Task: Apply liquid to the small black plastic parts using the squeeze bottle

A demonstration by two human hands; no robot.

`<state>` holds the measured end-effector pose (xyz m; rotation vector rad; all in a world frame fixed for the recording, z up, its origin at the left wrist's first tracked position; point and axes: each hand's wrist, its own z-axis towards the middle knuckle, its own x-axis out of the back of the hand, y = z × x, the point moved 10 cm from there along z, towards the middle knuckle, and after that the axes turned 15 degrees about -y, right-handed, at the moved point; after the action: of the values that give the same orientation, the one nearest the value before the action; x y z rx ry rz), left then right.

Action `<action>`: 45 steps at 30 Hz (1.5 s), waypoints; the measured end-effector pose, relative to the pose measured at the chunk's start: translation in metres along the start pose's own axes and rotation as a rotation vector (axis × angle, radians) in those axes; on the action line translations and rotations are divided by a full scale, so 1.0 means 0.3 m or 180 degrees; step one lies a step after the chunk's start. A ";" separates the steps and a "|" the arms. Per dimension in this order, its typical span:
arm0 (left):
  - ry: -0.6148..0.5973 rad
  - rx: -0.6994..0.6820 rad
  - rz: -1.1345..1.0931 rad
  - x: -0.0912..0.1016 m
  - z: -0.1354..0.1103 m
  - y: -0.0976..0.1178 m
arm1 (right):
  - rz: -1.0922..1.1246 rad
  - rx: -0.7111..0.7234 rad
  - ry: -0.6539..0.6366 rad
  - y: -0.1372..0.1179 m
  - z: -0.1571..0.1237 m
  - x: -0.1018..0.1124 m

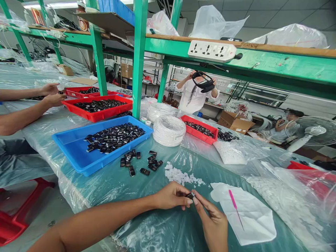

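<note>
Between my two hands is a small black plastic casing (189, 196) with a lighter end. My left hand (172, 196) pinches its left side between thumb and fingers. The thumb and fingertips of my right hand (211, 217) close on its right end; what lies under those tips is too small to make out. Just beyond my hands is a scattered pile of small white pieces (178, 175). Several loose black casings (145, 171) lie on the table left of that pile. To the right, a pink-handled tool with a thin metal shaft (233, 199) rests on a white sheet (256, 220).
A blue tray (90, 168) and red trays (98, 116) hold many black casings. Coiled white cable (169, 131) stands behind. Bags of white pieces (231, 153) lie right. A green shelf frame (139, 63) crosses overhead. A co-worker's hands (52, 94) are at left; another person (194, 94) stands opposite.
</note>
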<state>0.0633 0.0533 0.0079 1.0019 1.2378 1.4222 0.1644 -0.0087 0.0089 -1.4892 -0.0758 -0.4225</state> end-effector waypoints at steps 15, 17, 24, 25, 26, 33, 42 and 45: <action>0.0114 0.0074 0.0203 -0.003 -0.012 0.042 | -0.0012 0.0569 -0.0002 -0.052 0.001 -0.020; 0.0098 0.0076 0.0140 -0.006 -0.012 0.043 | -0.0107 0.0611 0.0037 -0.058 -0.003 -0.021; -0.0011 0.0032 -0.0082 -0.012 -0.015 0.030 | -0.0565 0.0566 0.0186 -0.073 -0.017 -0.019; -0.0039 0.0057 -0.0151 -0.012 -0.013 0.023 | -0.0571 0.0512 0.0191 -0.068 -0.016 -0.019; -0.0079 0.0093 -0.0238 -0.014 -0.011 0.016 | -0.0552 0.0454 0.0186 -0.062 -0.014 -0.019; -0.0250 0.0241 -0.1125 -0.032 0.006 -0.008 | -0.0272 -0.0009 0.0247 0.010 0.000 0.005; -0.0252 0.0165 -0.1082 -0.034 0.007 -0.010 | -0.0445 -0.0002 0.0198 -0.003 0.000 0.002; -0.0232 0.0104 -0.0965 -0.032 0.005 -0.017 | -0.0574 0.0042 0.0185 -0.011 -0.002 -0.004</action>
<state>0.0672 0.0444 0.0032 0.8392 1.3011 1.1247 0.1622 -0.0091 0.0115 -1.4613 -0.1673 -0.6092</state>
